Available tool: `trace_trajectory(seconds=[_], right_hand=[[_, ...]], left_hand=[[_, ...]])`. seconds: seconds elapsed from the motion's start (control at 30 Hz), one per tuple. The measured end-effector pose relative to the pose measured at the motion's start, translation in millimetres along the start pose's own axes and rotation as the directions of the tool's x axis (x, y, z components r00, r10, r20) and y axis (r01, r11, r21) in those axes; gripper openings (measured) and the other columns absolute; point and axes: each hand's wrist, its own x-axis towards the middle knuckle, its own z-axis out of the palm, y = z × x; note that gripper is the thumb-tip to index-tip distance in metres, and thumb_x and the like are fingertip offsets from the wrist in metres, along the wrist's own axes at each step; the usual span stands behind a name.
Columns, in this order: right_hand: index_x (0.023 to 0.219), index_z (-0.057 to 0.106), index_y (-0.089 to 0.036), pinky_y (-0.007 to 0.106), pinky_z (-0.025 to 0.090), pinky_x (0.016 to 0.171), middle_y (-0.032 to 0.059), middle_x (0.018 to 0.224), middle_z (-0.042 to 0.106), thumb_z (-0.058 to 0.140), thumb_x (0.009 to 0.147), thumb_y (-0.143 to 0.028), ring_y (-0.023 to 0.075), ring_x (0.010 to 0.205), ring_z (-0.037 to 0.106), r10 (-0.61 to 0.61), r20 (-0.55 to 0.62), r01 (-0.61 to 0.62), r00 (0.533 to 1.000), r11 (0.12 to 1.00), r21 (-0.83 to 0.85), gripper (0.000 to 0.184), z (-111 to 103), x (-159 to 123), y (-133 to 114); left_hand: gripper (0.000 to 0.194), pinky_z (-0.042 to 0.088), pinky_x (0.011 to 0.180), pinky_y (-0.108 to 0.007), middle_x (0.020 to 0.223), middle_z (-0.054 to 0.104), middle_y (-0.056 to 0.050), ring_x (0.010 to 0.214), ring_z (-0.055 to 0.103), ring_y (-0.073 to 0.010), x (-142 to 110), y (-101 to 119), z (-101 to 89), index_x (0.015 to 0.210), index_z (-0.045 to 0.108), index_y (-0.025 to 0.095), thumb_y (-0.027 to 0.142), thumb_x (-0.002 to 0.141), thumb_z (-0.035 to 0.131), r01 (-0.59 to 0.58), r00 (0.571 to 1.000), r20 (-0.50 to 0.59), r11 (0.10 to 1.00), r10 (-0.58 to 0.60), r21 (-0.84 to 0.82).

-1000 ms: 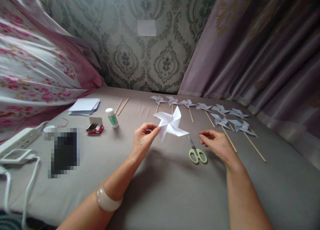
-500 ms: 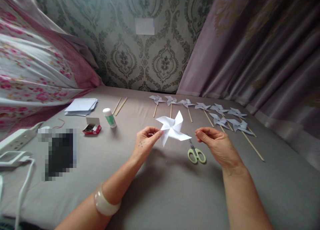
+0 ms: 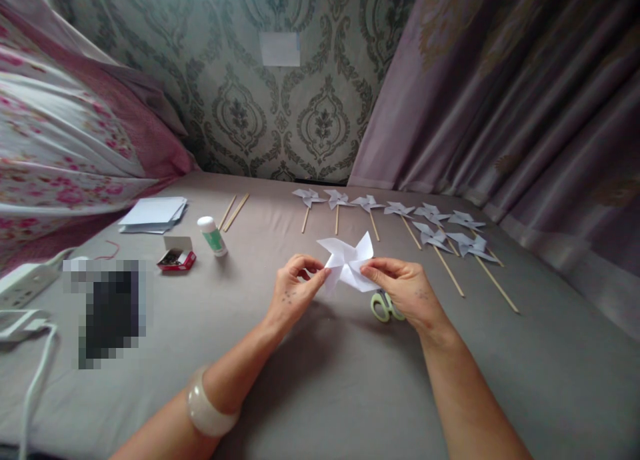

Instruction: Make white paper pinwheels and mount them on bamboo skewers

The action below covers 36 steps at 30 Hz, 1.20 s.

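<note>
1. Farthest left of the pinwheel [image 3: 350,268], the power strip [image 3: 30,283] lies on the grey cloth [image 3: 320,393].
2. The paper [image 3: 153,213] is stacked left of the pinwheel and farther back; the small box [image 3: 176,263] sits to its left.
3. The glue [image 3: 212,237] stands upright left of the pinwheel; two loose sticks [image 3: 237,213] lie left and farther back.
4. The left hand [image 3: 297,288] pinches the pinwheel's left side between thumb and fingers.
5. The right hand, apart from the pinwheel half a second ago, has just come in to touch it. Judging by the grip, both sides are now steadied instead of one. The pinwheel is up off the cloth, between both hands; no stick shows on it.
6. The scissors [image 3: 375,307] lie below and right of the pinwheel, partly hidden.
7. The right hand [image 3: 407,290] grasps the pinwheel's right side, thumb towards the viewer.
8. The mounted pinwheels [image 3: 399,209] lie behind the pinwheel and out to its right.
</note>
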Motion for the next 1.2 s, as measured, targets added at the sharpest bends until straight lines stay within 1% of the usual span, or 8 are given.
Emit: trace_trajectory(seconds=[0.23,0.4,0.57,0.7,0.8,0.93,1.07,1.2], right_hand=[[0.072,0.075,-0.019,0.026,0.052,0.059,0.0048,0.073,0.073,0.080,0.057,-0.050,0.0157,0.064,0.064,-0.001,-0.015,0.001,1.000,1.000,-0.007,0.035,-0.2,1.7,2.7],[0.067,0.074,-0.019,0.025,0.051,0.059,0.0034,0.069,0.072,0.081,0.053,-0.048,0.0147,0.061,0.063,0.032,0.009,-0.032,0.999,0.999,0.023,0.033,5.4,-1.6,-4.8],[0.069,0.074,-0.019,0.025,0.051,0.061,0.0023,0.068,0.071,0.080,0.057,-0.044,0.0139,0.062,0.062,0.039,0.089,-0.043,0.995,0.998,0.036,0.028,16.1,-6.8,-3.8],[0.067,0.074,-0.019,0.023,0.051,0.066,0.0048,0.092,0.073,0.082,0.057,-0.039,0.0141,0.075,0.065,-0.005,0.072,-0.004,0.997,0.992,0.129,0.023,18.5,-5.6,-0.7],[0.070,0.072,-0.020,0.020,0.052,0.063,0.0044,0.097,0.073,0.084,0.056,-0.039,0.0128,0.078,0.066,0.089,-0.051,-0.068,0.995,0.944,0.324,0.026,12.4,-0.1,0.5],[0.069,0.067,-0.017,0.013,0.047,0.044,-0.0011,0.067,0.070,0.084,0.060,-0.031,0.0065,0.052,0.060,0.394,-0.081,-0.286,0.916,0.778,0.559,0.024,6.4,8.3,10.3],[0.068,0.064,-0.014,0.011,0.044,0.036,-0.0026,0.053,0.061,0.073,0.077,-0.024,0.0043,0.038,0.053,0.563,0.040,-0.492,0.825,0.683,0.541,0.016,17.5,8.4,25.9],[0.072,0.066,-0.011,0.013,0.046,0.037,0.0024,0.059,0.065,0.064,0.083,-0.016,0.0062,0.042,0.057,0.624,0.135,-0.617,0.769,0.672,0.410,0.013,30.7,0.0,30.9]], left_hand=[[0.031,0.041,0.058,-0.024,0.074,0.065,-0.002,0.061,0.053,-0.0118,-2.0,4.3,4.4,0.078,0.065,0.016,0.042,0.063,0.075,0.226,0.972,0.120,0.950,-0.204,-0.214],[0.034,0.045,0.070,-0.025,0.081,0.069,-0.005,0.073,0.061,-0.0142,-1.1,5.0,5.3,0.082,0.068,0.015,0.039,0.061,0.079,0.383,0.920,0.246,0.825,-0.303,-0.415],[0.033,0.044,0.063,-0.023,0.080,0.071,-0.007,0.067,0.062,-0.0136,-3.5,3.4,7.1,0.082,0.071,0.013,0.035,0.060,0.080,0.530,0.845,0.378,0.684,-0.378,-0.501],[0.028,0.043,0.055,-0.020,0.070,0.070,-0.005,0.058,0.060,-0.0109,-3.4,2.3,9.7,0.077,0.071,0.011,0.027,0.057,0.083,0.570,0.821,0.355,0.613,-0.447,-0.547],[0.022,0.047,0.056,-0.020,0.070,0.070,-0.005,0.058,0.062,-0.0116,4.9,1.0,6.0,0.074,0.068,0.010,0.019,0.058,0.081,0.558,0.807,0.276,0.519,-0.522,-0.647],[0.013,0.051,0.059,-0.019,0.072,0.070,-0.002,0.060,0.063,-0.0108,26.3,-1.6,-11.7,0.079,0.065,0.013,0.006,0.070,0.068,0.428,0.745,0.102,0.354,-0.659,-0.832],[0.015,0.049,0.055,-0.017,0.068,0.067,0.002,0.055,0.061,-0.0083,41.3,-8.0,-31.4,0.081,0.062,0.017,0.002,0.079,0.057,0.228,0.649,-0.062,0.271,-0.758,-0.935],[0.010,0.045,0.049,-0.017,0.064,0.065,0.002,0.052,0.060,-0.0081,43.6,-14.0,-37.3,0.078,0.060,0.015,0.005,0.080,0.058,0.130,0.626,-0.126,0.262,-0.770,-0.956]])
